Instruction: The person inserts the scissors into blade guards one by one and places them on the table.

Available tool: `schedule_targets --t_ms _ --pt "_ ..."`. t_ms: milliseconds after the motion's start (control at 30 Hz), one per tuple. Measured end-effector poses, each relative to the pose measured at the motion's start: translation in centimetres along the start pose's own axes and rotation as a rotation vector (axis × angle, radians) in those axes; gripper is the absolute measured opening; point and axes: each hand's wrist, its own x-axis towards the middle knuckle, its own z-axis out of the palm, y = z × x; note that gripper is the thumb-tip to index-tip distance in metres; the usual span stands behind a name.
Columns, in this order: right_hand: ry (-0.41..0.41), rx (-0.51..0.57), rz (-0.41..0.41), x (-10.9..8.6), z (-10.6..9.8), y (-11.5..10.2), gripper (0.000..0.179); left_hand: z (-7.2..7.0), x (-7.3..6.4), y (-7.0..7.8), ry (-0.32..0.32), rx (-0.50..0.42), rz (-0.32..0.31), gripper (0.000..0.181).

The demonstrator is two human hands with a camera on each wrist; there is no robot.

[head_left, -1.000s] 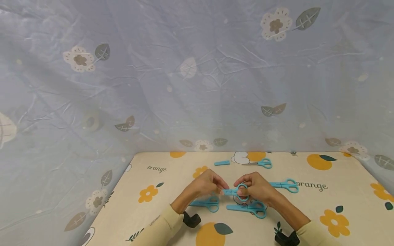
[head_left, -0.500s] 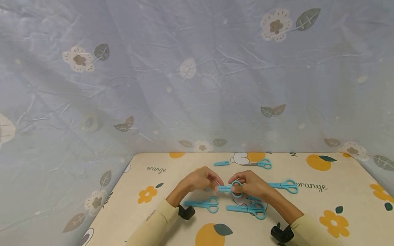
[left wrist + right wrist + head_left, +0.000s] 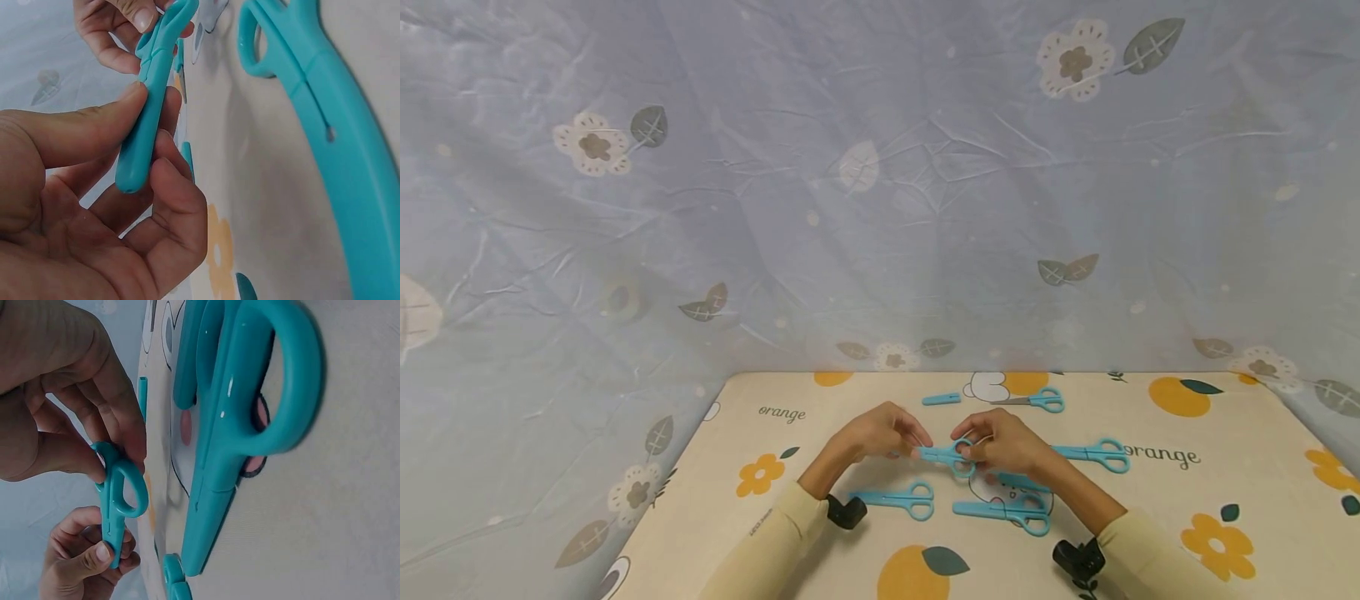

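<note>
Between my two hands, above the table, is a pair of light blue scissors (image 3: pixel 953 456) with its blades inside a blue sheath. My left hand (image 3: pixel 880 432) pinches the sheath (image 3: pixel 142 140) between thumb and fingers, as the left wrist view shows. At the other end, my right hand (image 3: pixel 1006 443) grips the finger loops (image 3: pixel 132 487) of the same scissors. Below on the cloth lie sheathed scissors (image 3: pixel 1003 510) in front and another sheathed pair (image 3: pixel 895 498) to the left.
More sheathed scissors (image 3: pixel 1097 454) lie right of my right hand, and a blue piece (image 3: pixel 1024 482) is partly hidden under that arm. Farther back are scissors with bare blades (image 3: pixel 1037 400) and a loose blue sheath (image 3: pixel 942 399). A patterned curtain (image 3: pixel 880 208) hangs behind the table.
Both hands have moved left and slightly away with the scissors between them, keeping their hold. The blue piece under the right arm has come into view.
</note>
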Motion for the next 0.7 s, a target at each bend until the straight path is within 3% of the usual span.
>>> schedule_targets --t_ms 333,700 --pt "0.037 -0.177 -0.061 0.6 0.5 0.3 0.023 0.1 0.0 -0.8 0.012 0.031 -0.002 0.022" --pt "0.076 -0.265 -0.051 1.0 1.0 0.4 0.017 0.1 -0.2 -1.3 0.039 0.095 -0.002 0.028"
